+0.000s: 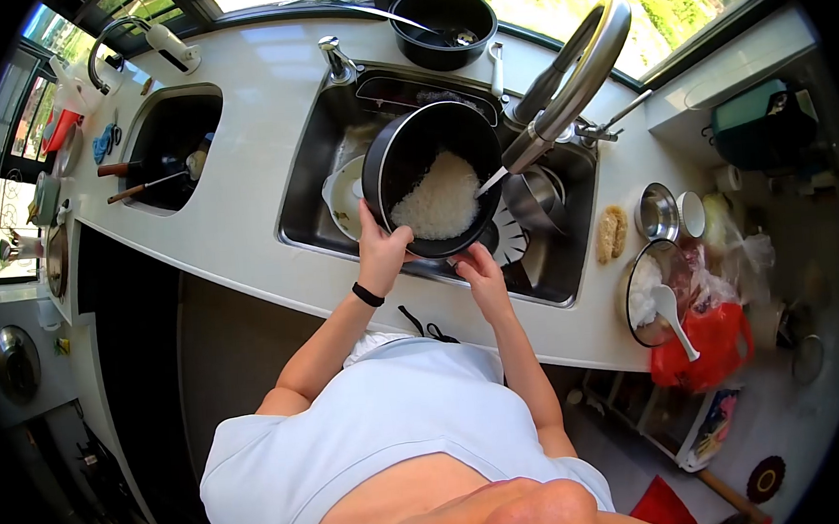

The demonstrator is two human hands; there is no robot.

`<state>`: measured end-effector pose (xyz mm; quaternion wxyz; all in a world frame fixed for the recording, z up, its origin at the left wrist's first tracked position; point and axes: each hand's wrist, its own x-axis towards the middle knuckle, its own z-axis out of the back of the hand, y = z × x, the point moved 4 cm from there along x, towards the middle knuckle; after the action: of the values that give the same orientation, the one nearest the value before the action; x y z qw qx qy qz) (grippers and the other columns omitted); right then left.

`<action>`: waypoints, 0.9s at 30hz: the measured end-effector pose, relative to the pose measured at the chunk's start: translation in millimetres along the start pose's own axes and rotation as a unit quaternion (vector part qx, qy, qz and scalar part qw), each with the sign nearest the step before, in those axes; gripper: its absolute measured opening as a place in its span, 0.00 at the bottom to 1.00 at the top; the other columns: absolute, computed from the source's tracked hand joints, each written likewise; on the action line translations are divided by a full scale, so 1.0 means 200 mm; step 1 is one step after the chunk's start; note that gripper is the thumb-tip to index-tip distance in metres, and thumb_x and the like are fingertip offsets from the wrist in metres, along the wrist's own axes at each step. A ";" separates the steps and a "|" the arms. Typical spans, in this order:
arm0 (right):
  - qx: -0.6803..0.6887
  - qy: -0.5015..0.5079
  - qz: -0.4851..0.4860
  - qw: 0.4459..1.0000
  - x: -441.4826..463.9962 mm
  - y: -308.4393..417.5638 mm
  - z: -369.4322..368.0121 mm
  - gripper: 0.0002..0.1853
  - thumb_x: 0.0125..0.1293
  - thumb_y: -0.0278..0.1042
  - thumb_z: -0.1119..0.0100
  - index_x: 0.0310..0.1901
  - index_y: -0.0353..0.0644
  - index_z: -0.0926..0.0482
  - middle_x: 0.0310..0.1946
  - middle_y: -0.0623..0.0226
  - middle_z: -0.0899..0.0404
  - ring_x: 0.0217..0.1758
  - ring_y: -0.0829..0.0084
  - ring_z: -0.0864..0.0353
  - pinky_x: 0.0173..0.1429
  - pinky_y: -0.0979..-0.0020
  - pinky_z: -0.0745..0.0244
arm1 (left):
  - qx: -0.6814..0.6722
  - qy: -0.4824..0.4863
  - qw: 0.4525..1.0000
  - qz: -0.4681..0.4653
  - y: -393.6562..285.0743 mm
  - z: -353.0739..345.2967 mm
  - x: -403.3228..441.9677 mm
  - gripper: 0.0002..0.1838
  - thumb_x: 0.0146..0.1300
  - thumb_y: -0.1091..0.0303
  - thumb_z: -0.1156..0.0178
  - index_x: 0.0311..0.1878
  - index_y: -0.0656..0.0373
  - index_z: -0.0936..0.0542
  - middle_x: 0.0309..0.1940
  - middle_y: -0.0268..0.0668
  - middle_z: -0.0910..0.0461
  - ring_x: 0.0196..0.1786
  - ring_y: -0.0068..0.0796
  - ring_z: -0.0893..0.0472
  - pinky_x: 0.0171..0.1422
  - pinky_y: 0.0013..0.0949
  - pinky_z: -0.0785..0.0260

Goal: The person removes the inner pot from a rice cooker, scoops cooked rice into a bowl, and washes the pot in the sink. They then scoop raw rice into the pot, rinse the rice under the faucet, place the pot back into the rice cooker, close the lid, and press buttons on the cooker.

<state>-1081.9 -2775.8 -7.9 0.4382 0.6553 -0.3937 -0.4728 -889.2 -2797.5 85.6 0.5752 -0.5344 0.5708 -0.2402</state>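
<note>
Gripping the pot, left hand and right hand close fingers on its near side. Likely heavy, slick; hold opposite walls.

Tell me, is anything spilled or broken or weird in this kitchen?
I see nothing spilled or broken. The black pot seems tilted, but the left hand and right hand hold it over the sink, with water running onto white rice inside, so that doesn't look strange.
</note>
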 end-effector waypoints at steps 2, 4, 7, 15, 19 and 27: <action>0.021 -0.010 -0.008 1.000 -0.01 0.00 0.01 0.20 0.65 0.23 0.49 0.59 0.37 0.31 0.53 0.69 0.26 0.57 0.77 0.27 0.57 0.76 0.33 | -0.029 0.008 0.999 -0.011 0.01 -0.02 0.00 0.41 0.51 0.79 0.49 0.71 0.55 0.51 0.51 0.39 0.30 0.44 0.30 0.22 0.37 0.36 0.17; 0.030 -0.023 -0.012 0.999 -0.01 0.02 0.02 0.20 0.66 0.24 0.49 0.60 0.37 0.32 0.53 0.68 0.25 0.56 0.77 0.26 0.56 0.76 0.33 | -0.055 0.013 0.998 -0.016 0.03 -0.04 0.01 0.39 0.52 0.79 0.50 0.69 0.54 0.49 0.51 0.38 0.31 0.44 0.30 0.22 0.36 0.35 0.17; 0.014 -0.048 -0.014 0.999 0.00 0.10 0.04 0.21 0.66 0.25 0.49 0.62 0.37 0.33 0.53 0.68 0.25 0.56 0.78 0.26 0.55 0.77 0.32 | -0.083 0.012 0.996 -0.035 0.05 -0.09 0.05 0.35 0.52 0.80 0.51 0.66 0.55 0.47 0.50 0.38 0.31 0.44 0.30 0.22 0.35 0.33 0.17; -0.033 -0.072 -0.007 0.997 0.00 0.12 0.15 0.20 0.67 0.26 0.48 0.61 0.37 0.31 0.54 0.67 0.25 0.55 0.76 0.25 0.52 0.77 0.31 | -0.120 -0.010 0.990 -0.075 0.02 -0.16 0.17 0.29 0.53 0.80 0.51 0.60 0.54 0.43 0.47 0.38 0.31 0.42 0.31 0.22 0.38 0.37 0.17; -0.036 -0.077 -0.003 0.996 -0.02 0.13 0.20 0.18 0.68 0.26 0.49 0.59 0.37 0.29 0.54 0.67 0.25 0.54 0.76 0.24 0.51 0.76 0.30 | -0.119 0.005 0.992 -0.030 -0.04 -0.13 0.10 0.26 0.54 0.80 0.50 0.57 0.55 0.42 0.46 0.39 0.31 0.42 0.32 0.22 0.38 0.39 0.17; -0.034 -0.141 0.022 0.989 0.02 0.25 0.31 0.15 0.70 0.26 0.51 0.57 0.37 0.28 0.51 0.68 0.24 0.51 0.77 0.23 0.52 0.75 0.28 | -0.216 0.083 0.945 0.230 0.23 0.06 0.07 0.12 0.56 0.75 0.52 0.39 0.74 0.26 0.41 0.51 0.21 0.44 0.45 0.18 0.51 0.47 0.20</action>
<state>-1145.1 -2806.7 28.5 0.4104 0.5580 -0.4499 -0.5637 -889.8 -2790.4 35.8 0.4365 -0.4782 0.7620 -0.0155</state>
